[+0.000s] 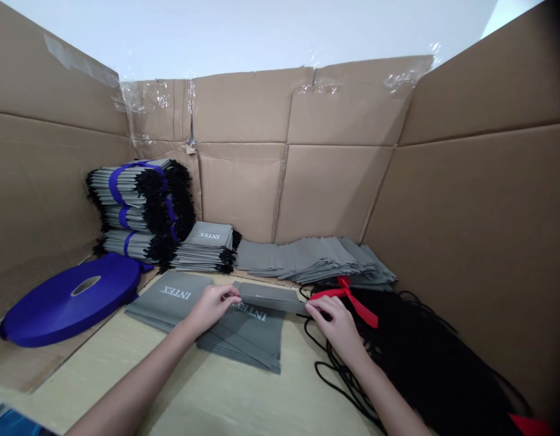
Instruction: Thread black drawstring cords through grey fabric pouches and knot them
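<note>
Left grip (211,307): fingers closed in a pinch on one end of a folded grey bag (271,297). Right grip (334,327): closed in a like pinch on the opposite end, just beside a red ribbon (346,297) and a heap of black cords (420,345). Folded bag: spans the gap between both grips, over a stack of grey INTEX bags (243,336) on a pale wooden bench (216,393). Also present: one blue strap roll (68,300); strap-bound bundles of grey bags (139,206); one overlapping row of grey bags (307,260); cardboard walls (330,151) behind.
</note>
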`<action>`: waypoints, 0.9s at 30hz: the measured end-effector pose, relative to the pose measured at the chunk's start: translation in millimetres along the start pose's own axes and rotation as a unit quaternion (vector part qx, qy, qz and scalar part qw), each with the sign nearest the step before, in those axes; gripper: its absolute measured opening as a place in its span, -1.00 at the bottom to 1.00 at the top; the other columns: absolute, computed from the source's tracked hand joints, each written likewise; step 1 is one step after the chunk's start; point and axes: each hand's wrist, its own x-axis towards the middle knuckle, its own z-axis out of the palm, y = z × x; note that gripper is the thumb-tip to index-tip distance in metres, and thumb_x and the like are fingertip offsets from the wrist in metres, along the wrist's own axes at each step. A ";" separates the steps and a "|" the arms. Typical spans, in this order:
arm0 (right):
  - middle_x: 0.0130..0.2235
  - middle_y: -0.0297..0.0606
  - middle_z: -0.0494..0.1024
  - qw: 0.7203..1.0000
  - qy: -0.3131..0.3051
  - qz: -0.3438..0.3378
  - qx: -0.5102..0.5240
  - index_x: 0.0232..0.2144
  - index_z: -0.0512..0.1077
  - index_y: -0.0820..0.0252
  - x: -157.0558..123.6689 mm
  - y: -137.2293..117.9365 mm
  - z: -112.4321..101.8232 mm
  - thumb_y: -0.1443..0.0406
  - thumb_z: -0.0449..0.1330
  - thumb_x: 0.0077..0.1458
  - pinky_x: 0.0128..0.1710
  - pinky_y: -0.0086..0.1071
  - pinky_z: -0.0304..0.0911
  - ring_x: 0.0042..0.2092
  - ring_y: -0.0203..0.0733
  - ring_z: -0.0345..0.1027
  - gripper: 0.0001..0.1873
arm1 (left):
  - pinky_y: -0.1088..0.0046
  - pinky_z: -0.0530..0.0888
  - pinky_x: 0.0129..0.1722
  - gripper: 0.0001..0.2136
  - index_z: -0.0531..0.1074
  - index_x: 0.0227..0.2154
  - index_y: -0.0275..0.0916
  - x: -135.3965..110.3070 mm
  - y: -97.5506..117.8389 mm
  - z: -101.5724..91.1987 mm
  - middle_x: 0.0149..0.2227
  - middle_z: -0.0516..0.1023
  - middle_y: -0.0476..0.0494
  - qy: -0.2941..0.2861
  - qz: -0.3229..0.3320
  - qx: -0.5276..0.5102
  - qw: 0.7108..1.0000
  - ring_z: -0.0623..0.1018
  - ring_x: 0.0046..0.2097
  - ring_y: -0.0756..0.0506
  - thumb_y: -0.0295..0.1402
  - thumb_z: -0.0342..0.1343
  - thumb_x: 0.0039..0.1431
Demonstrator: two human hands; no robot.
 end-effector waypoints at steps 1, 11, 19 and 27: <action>-0.42 -0.23 0.51 1.000 -0.006 -0.007 -0.007 -0.48 0.47 0.11 -0.2 -0.4 -0.4 0.10 0.05 0.11 -0.25 -0.26 0.19 -0.30 -0.08 0.30 -0.69 | 0.54 0.33 -0.40 -0.89 0.44 -0.44 -0.22 -0.2 0.4 0.3 -0.45 0.55 -0.01 0.002 0.004 0.006 1.000 0.49 -0.40 -0.04 -0.34 0.05 0.10; -0.35 -0.22 0.52 0.999 -0.009 0.022 0.021 -0.41 0.44 0.13 -4.5 12.0 8.0 0.14 0.00 0.13 -0.25 -0.32 0.23 -0.26 -0.11 0.36 -0.72 | 0.48 0.39 -0.37 -0.69 0.27 -0.01 -0.20 -6.4 8.1 -2.3 -0.32 0.56 -0.10 0.056 0.039 0.231 0.971 0.54 -0.32 -0.11 -0.26 -0.07 0.20; -0.48 -0.28 0.49 0.994 0.034 0.095 0.045 -0.39 0.45 0.19 -5.5 24.3 5.3 0.05 -0.05 0.13 -0.46 -0.43 0.18 -0.46 -0.21 0.31 -0.60 | 0.43 0.42 -0.33 -0.78 0.40 -0.36 -0.23 -31.4 101.3 73.1 -0.40 0.54 -0.11 -0.099 0.201 0.270 0.936 0.52 -0.37 -0.09 -0.32 -0.14 0.23; -0.65 -0.41 0.29 0.989 0.059 0.134 0.001 -0.45 0.49 0.18 -10.5 15.9 -0.9 -0.10 0.02 0.02 -0.56 -0.47 0.01 -0.58 -0.31 0.11 -0.49 | 0.26 0.41 -0.39 -0.75 0.41 -0.24 -0.32 -7.8 115.2 152.7 -0.39 0.54 -0.36 -0.253 0.149 0.239 0.926 0.53 -0.37 -0.26 -0.26 -0.03 0.15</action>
